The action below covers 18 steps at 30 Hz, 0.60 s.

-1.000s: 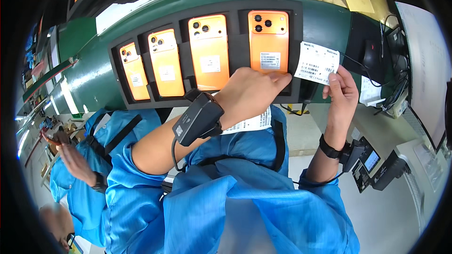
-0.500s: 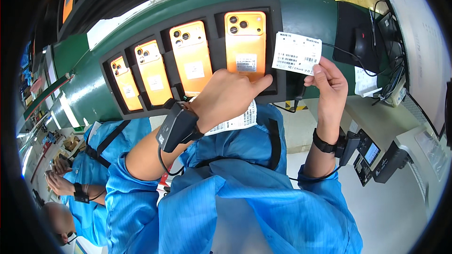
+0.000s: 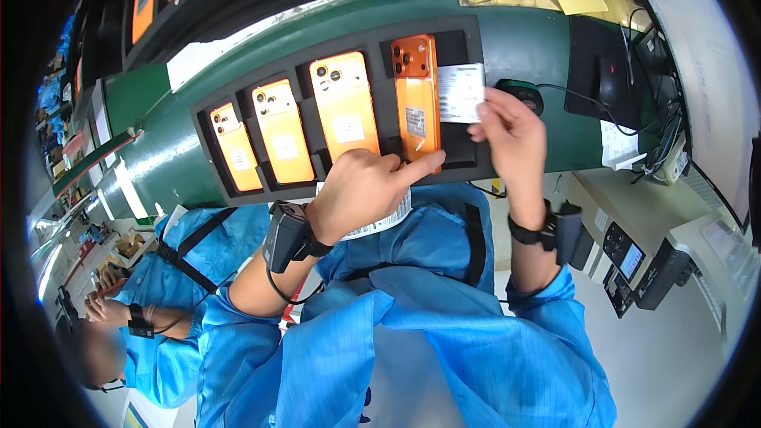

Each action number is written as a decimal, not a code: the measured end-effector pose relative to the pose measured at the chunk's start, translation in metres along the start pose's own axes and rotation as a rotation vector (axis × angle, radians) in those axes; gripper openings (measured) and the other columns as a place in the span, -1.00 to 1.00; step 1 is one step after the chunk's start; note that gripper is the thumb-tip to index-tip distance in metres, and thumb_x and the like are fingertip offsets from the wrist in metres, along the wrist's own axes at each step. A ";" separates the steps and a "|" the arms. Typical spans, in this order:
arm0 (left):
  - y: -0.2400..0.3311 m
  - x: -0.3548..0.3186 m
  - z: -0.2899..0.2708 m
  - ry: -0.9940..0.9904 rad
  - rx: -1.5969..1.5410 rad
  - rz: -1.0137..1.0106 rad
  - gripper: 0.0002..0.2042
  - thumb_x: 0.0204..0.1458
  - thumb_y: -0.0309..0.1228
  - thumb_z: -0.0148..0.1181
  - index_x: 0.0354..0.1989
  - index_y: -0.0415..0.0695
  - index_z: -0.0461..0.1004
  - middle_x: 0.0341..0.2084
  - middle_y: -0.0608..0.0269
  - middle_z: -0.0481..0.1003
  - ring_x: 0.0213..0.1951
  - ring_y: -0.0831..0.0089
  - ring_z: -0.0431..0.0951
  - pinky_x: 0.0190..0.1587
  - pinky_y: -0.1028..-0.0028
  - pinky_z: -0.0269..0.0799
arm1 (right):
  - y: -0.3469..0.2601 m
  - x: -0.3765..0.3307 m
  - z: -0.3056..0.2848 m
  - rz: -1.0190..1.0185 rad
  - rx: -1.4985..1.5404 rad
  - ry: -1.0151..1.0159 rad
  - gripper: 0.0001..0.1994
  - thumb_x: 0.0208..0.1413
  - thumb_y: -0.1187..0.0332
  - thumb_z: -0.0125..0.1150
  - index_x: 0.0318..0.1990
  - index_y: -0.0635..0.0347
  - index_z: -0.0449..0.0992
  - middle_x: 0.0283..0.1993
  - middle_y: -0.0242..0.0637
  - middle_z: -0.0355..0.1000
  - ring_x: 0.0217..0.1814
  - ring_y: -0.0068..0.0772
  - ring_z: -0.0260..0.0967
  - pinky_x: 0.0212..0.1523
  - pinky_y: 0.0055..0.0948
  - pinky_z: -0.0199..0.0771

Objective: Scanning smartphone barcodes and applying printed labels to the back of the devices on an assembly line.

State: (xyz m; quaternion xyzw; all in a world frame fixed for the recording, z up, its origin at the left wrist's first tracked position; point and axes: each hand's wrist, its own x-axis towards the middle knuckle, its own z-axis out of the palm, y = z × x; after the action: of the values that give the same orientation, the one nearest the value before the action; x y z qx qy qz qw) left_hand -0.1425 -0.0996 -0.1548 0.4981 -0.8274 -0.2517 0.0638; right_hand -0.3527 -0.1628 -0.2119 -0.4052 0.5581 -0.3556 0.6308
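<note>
co-worker: a person in blue coat [image 3: 170, 325] sat low left, hands near own lap, wrist strap on, well apart from the tray
tray: black slotted tray [image 3: 476, 95] lay on the green bench [image 3: 158, 166], four orange phones in it, backs up
phones 1-3: three orange phones [image 3: 285, 131] lay flat in their slots, each with a white sticker
phone 4: rightmost orange phone [image 3: 416, 99] sat tipped up on its long edge in the last slot, narrower to the eye than the others
left hand: left hand [image 3: 361, 190] reached up from lower left, forearm bare, black wrist scanner [image 3: 285, 234] strapped on; fingers curled, index finger stretched out with tip on the bottom end of phone 4; a white printed sheet [image 3: 388, 220] was pinched under the curled fingers
right hand: right hand [image 3: 511, 131] was raised above the tray's right end, black band [image 3: 527, 231] on the wrist; thumb and fingertips pinched a small white label [image 3: 460, 91], rest of the hand loosely open
label position: held just right of phone 4, touching or overlapping its edge, cannot tell which
right side: black pad with mouse [image 3: 606, 71], cables, small grey terminals [image 3: 634, 257] at bench edge
vs 0.5 s ago: phone 4 had lain flat then, now it stood on edge; label had been further right of the tray and larger in view, now it was drawn in against phone 4; left hand had shifted lower, index finger now at the phone's bottom end; grips on label and sheet were unchanged
</note>
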 end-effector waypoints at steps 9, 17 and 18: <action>0.001 -0.002 -0.003 -0.008 -0.031 -0.009 -0.42 -0.17 -0.59 0.16 0.14 0.10 0.40 -0.75 0.25 0.41 -0.68 0.26 0.48 -0.56 0.29 0.42 | -0.029 -0.026 0.011 -0.248 -0.569 0.221 -0.60 0.13 0.38 0.18 0.15 0.17 0.42 -0.03 -0.16 0.53 -0.53 -0.43 0.47 -0.41 -0.48 0.49; 0.016 -0.005 -0.018 0.215 -0.535 -0.275 -0.51 0.06 -0.58 0.03 0.20 0.04 0.31 -0.74 0.16 0.40 -0.66 0.20 0.48 -0.53 0.36 0.34 | -0.046 -0.043 0.019 -0.296 -0.638 0.203 -0.69 0.13 0.38 0.21 0.03 0.20 0.49 -0.02 -0.23 0.46 -0.29 -0.51 0.43 -0.39 -0.55 0.41; 0.016 -0.009 -0.021 0.252 -0.629 -0.326 -0.52 0.07 -0.59 0.02 0.21 0.03 0.30 -0.75 0.18 0.38 -0.68 0.27 0.45 -0.53 0.39 0.32 | -0.049 -0.047 0.023 -0.335 -0.596 0.195 -0.71 0.12 0.40 0.22 0.01 0.20 0.49 -0.10 -0.25 0.47 -0.25 -0.53 0.44 -0.34 -0.55 0.41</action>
State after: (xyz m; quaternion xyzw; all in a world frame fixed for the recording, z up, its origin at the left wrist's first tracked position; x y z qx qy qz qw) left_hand -0.1429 -0.0940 -0.1277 0.6064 -0.6050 -0.4372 0.2740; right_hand -0.3351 -0.1385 -0.1471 -0.6213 0.6208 -0.3126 0.3617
